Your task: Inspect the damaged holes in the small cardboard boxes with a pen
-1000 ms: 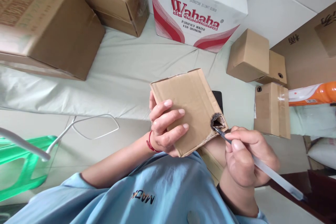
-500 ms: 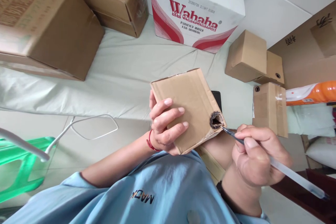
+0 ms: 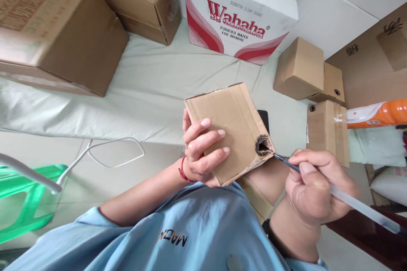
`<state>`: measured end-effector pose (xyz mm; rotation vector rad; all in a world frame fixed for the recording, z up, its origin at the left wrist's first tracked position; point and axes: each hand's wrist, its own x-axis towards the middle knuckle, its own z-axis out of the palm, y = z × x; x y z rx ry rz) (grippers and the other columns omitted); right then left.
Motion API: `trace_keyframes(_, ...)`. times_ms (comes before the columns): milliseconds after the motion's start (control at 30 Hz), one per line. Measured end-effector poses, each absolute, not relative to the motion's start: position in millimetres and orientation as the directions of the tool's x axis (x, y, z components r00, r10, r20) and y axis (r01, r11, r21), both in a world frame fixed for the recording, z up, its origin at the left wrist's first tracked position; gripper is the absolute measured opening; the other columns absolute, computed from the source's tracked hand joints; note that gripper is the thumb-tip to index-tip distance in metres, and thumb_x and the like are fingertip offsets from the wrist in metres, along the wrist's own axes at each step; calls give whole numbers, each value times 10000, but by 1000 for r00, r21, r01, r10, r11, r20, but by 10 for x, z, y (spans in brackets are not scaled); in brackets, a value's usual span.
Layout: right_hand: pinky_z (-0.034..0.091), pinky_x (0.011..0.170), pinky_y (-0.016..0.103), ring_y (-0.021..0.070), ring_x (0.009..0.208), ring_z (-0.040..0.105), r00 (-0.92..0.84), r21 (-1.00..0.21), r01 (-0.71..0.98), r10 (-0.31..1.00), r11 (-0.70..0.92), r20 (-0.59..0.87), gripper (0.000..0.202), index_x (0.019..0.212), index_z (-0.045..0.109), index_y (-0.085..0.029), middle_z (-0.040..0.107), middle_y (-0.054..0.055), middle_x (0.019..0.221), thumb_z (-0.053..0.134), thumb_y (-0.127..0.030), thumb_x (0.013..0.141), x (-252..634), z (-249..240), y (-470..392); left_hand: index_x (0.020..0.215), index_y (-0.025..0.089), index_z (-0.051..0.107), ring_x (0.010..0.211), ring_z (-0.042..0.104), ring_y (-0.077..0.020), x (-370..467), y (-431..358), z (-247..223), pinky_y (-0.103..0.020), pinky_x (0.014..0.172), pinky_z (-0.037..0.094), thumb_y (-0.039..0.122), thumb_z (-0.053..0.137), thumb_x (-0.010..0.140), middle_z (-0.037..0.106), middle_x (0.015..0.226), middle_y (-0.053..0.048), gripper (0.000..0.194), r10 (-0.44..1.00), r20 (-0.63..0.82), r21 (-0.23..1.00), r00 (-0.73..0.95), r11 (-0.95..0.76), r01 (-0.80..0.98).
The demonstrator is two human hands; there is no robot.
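Observation:
A small brown cardboard box [image 3: 235,114] is tilted in front of my body, gripped at its left side by my left hand [image 3: 203,150], whose fingers lie across the face. Near the box's right corner is a round hole [image 3: 263,145] with a dark, scribbled rim. My right hand [image 3: 318,184] pinches a pen [image 3: 359,205] with a translucent barrel. The pen's tip touches or nearly touches the hole's right edge. Part of a black object [image 3: 263,119] shows behind the box.
On the pale cloth [image 3: 152,93] stand large cartons [image 3: 85,46] at the left and a Wahaba-like white-and-red carton [image 3: 238,21] at the back. Small boxes [image 3: 299,67] and an orange-capped item [image 3: 381,112] are at the right. A green stool [image 3: 32,203] stands lower left.
My right hand and the pen have shifted slightly to the right. The box and my left hand sit marginally further right in view, as does the background.

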<state>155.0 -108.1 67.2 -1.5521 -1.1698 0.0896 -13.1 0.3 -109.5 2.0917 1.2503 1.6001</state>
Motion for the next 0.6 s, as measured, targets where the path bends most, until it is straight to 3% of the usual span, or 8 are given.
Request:
trace_keyframes(200,355,405,273,119,462,519,512,-786,611,709,96,485,157,758,751,-201,625,-4,623,623,-146,829,1554,663,-1074,874,326,617,1111,727,-293,-132,2,-1037,-583,1175,513,655,706,883,646,793,10,341,637,770,547,-34,-631,551)
trace_keyframes(300,314,387,245,121,454,508,649,-826,538,543,170,534,108,735,723,-189,588,-15,585,638,-146,786,1636,606,-1055,856,314,624,1119,725,-300,-132,-6,-1026,-603,1194,494,655,725,862,655,789,4,355,644,765,549,-9,-645,531)
trace_keyframes(400,311,391,222,103,427,467,701,-825,510,439,242,562,66,873,720,-188,617,-33,620,665,-224,866,1785,410,-1028,826,324,621,1102,728,-295,-126,-16,-1039,-601,1197,491,675,733,842,655,776,11,369,612,791,540,-5,-693,478)
trace_keyframes(500,489,551,255,134,606,636,597,-762,647,603,28,529,212,1128,730,-199,747,17,850,699,-302,945,1935,66,-998,823,320,614,1088,730,-297,-121,-19,-1066,-603,1189,496,693,726,846,645,766,11,390,606,795,530,-25,-674,515)
trace_keyframes(600,577,796,333,198,860,705,400,-577,810,819,-105,412,280,1200,734,-201,770,64,982,694,-294,940,2035,-327,-945,842,306,616,1115,722,-307,-131,-16,-1089,-617,1199,479,693,721,859,651,784,3,402,606,795,522,-22,-665,534)
